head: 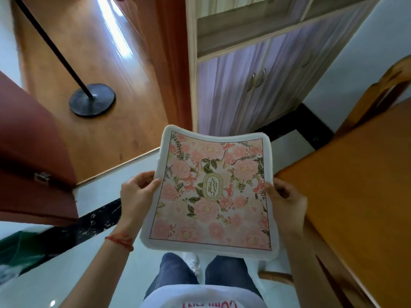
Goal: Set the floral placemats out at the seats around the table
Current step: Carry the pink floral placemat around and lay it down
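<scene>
Dark trouser legs (pixel 178 272) and a white shirt hem with red lettering fill the near edge, and just above them both hands hold one floral placemat (pixel 211 196) in the air, over the pale tiled floor (pixel 66 263). It is pink-flowered with a white border and an oval gold emblem at its middle, printed face up, and its far edge curls slightly. Left hand (pixel 136 193), with a red string round the wrist, grips the placemat's left edge, thumb on top and fingers (pixel 142 178) curled round it. Right hand (pixel 285 203) clasps the right edge the same way. To the right stands the wooden table (pixel 355 185), its corner just beside the right hand, with a wooden chair (pixel 382 94) beyond it. Far ahead is a cabinet (pixel 255 85) with pale doors. At far left a black round stand base (pixel 92 100) with a pole sits on a wood floor, beside a reddish-brown door (pixel 29 138).
</scene>
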The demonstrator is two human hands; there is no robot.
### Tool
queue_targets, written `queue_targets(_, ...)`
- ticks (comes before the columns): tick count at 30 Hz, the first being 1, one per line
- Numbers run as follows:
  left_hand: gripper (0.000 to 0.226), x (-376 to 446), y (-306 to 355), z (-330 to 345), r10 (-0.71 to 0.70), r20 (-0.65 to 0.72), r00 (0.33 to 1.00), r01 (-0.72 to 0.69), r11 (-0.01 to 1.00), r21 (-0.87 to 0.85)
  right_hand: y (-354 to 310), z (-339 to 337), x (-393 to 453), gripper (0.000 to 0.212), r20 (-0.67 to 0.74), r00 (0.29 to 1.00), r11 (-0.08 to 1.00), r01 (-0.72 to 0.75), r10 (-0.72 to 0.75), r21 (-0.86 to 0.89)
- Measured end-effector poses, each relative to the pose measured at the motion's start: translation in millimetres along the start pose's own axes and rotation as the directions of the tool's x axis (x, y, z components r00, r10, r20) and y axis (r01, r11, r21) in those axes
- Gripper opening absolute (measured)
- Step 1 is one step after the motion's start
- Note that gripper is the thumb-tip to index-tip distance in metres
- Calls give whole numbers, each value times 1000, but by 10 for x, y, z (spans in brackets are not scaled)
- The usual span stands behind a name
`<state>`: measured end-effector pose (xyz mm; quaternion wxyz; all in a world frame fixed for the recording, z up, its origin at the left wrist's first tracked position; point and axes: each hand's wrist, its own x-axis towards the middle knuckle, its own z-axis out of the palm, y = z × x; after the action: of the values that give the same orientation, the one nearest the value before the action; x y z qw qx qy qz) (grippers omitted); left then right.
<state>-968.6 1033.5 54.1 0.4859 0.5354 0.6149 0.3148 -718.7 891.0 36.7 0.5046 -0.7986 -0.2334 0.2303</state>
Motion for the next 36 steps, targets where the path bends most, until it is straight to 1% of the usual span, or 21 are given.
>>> queue_targets(2,19,174,89,111,7,45,999,-8,1000,3,5,-17,100,10,-41,999,1000,-28,28,-3)
queue_targets(4,18,330,201,263,20,83,996,-20,1000,5,17,-50,212,14,-84,995,999,-50,50,7)
queue_targets(8,17,606,422,641,42,135,990,-46,999,27,15,-176,432,14,-166,984,997,-65,69,30)
queue_targets(11,14,793,581,962,82,182,980,-94,994,58,52,-294,658,10,-213,973,996,-91,91,12)
queue_targets(16,14,1094,870,1496,132,235,963,-172,972,160,53,-479,1024,14,-298,942,988,-141,154,66)
queue_targets(18,13,1170,990,1675,177,278,944,-228,959,165,69,-541,1145,18,-333,926,983,-158,181,96)
queue_targets(20,11,1241,1083,1840,203,316,927,-262,952,157,91,-611,1263,17,-367,911,982,-165,187,90)
queue_targets(26,16,1533,1236,2266,140,393,909,-214,965,152,100,-727,1516,15,-422,876,972,-222,233,75)
queue_targets(31,10,1805,1412,2646,153,466,871,-255,953,165,87,-741,1764,17,-485,824,955,-279,291,99)
queue_targets(34,9,2031,1528,2901,149,520,841,-273,947,169,57,-703,1941,20,-531,778,941,-309,335,139)
queue_targets(36,9,2241,1631,3090,134,570,811,-269,950,160,31,-670,2088,16,-581,737,934,-327,346,141)
